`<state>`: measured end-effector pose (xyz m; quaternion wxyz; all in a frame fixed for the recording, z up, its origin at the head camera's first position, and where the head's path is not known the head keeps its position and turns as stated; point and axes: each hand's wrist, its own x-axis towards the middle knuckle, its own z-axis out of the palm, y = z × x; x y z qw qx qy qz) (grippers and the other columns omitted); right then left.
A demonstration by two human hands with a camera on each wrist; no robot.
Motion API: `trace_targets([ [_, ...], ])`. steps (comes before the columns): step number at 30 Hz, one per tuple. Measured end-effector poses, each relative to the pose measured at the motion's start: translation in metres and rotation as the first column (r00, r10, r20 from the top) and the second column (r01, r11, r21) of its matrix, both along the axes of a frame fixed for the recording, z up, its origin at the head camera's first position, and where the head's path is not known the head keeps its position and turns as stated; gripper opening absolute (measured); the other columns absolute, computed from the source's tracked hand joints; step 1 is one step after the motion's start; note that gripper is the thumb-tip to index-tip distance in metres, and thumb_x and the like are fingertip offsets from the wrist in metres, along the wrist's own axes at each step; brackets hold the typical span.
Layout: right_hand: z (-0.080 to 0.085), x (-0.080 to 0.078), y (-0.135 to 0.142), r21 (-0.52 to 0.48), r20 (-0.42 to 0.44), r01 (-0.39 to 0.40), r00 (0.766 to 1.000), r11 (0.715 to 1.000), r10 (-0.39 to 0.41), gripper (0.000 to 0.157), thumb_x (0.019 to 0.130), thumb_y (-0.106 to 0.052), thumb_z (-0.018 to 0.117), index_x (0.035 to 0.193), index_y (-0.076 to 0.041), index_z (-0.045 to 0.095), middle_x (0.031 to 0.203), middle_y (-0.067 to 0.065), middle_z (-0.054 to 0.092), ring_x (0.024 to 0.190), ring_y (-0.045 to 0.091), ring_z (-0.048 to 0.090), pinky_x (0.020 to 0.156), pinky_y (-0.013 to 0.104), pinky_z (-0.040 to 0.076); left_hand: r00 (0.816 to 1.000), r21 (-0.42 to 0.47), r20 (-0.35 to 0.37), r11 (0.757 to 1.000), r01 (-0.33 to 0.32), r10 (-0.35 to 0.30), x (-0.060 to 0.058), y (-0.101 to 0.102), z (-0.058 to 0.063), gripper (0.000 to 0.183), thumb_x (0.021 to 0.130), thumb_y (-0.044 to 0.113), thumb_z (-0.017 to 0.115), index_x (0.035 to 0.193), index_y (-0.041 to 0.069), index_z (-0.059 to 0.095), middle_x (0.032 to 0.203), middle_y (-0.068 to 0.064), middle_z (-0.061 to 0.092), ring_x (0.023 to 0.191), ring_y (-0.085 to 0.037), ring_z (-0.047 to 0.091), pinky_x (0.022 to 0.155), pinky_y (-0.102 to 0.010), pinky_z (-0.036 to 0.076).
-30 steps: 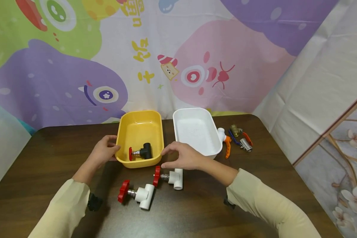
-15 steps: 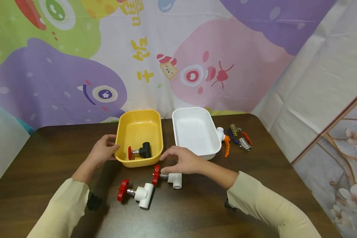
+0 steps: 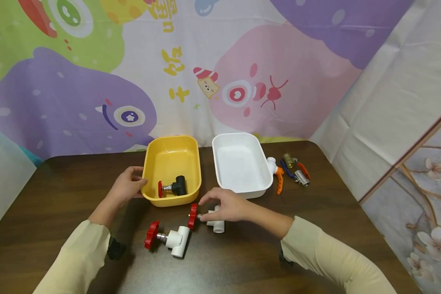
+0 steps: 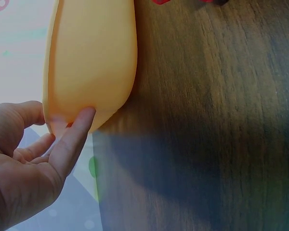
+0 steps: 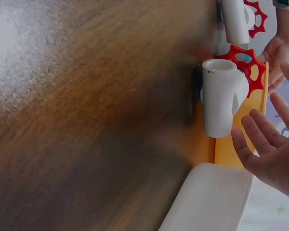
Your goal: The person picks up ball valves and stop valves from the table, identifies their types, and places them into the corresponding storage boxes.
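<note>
My left hand (image 3: 128, 185) holds the near-left side of a yellow tray (image 3: 172, 201); in the left wrist view its fingers (image 4: 77, 139) lie against the outer wall, the thumb at the rim. A black tee valve (image 3: 179, 186) with a red handle lies inside that tray. My right hand (image 3: 229, 205), thumb and fingers spread apart, hovers over a white tee valve (image 3: 218, 227) with a red wheel handle (image 3: 192, 216). Its fingers stand beside the valve's white body (image 5: 219, 106) in the right wrist view. Another white tee valve (image 3: 178, 241) with a red wheel lies nearer, to the left.
A white tray (image 3: 242, 163) stands right of the yellow one. Beside it lie a white valve with an orange lever (image 3: 279, 179) and small metal ball valves (image 3: 301, 177) with blue and red levers. A printed cloth (image 3: 183, 118) hangs behind the dark wooden table (image 3: 242, 269).
My right hand has come down and toward me, from beside the yellow tray's near-right corner to over the white tee valve. The left hand has stayed at the tray.
</note>
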<state>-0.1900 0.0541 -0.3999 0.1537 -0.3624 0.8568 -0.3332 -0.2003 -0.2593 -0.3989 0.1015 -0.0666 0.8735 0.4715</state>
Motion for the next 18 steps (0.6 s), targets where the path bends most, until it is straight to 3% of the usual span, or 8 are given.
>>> trace_targets([
  [9,-0.008,0.002,0.001,0.005,-0.03,-0.016,0.999,1.0,0.016,0.039,0.078,-0.036,0.073,0.11,-0.015,0.066,0.11,-0.003,0.063,0.103,0.014,0.056,0.091,0.032,0.046,1.0,0.004,0.003,1.0,-0.004,0.004,0.0,-0.001,-0.001,0.053,0.096,0.013,0.048,0.142,-0.003,0.025,0.126,-0.031,0.044,0.105,-0.041,0.058,0.078,-0.042,0.056],
  [18,-0.017,0.001,0.001,0.005,-0.077,-0.043,0.996,0.999,0.043,0.038,0.077,-0.034,0.075,0.108,-0.015,0.067,0.107,-0.001,0.065,0.1,0.015,0.058,0.087,0.026,0.046,1.0,0.012,0.004,1.0,-0.008,0.008,0.0,-0.001,0.0,0.054,0.096,0.013,0.049,0.142,-0.002,0.025,0.125,-0.03,0.044,0.104,-0.04,0.058,0.077,-0.041,0.056],
])
